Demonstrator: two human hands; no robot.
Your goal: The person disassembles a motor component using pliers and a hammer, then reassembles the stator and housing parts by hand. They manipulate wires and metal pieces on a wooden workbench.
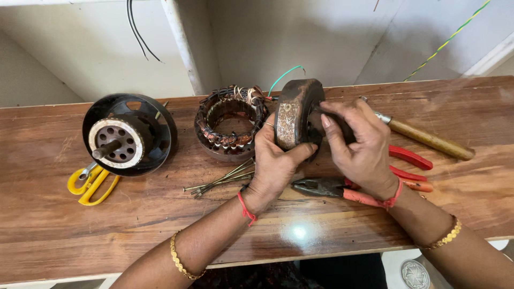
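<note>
The dark, rusty metal ring (297, 115) stands on edge above the middle of the counter (69, 214), its flat faces turned left and right, so its axis runs along the counter's length. The left hand (276, 160) clasps it from below and the near side, thumb laid across the rim. The right hand (361, 147) closes in from the right, fingertips pressed on the ring's right face. Just behind, towards the far edge, sits the copper-wound stator (230, 123); red-handled pliers (342, 188) lie under the right wrist.
</note>
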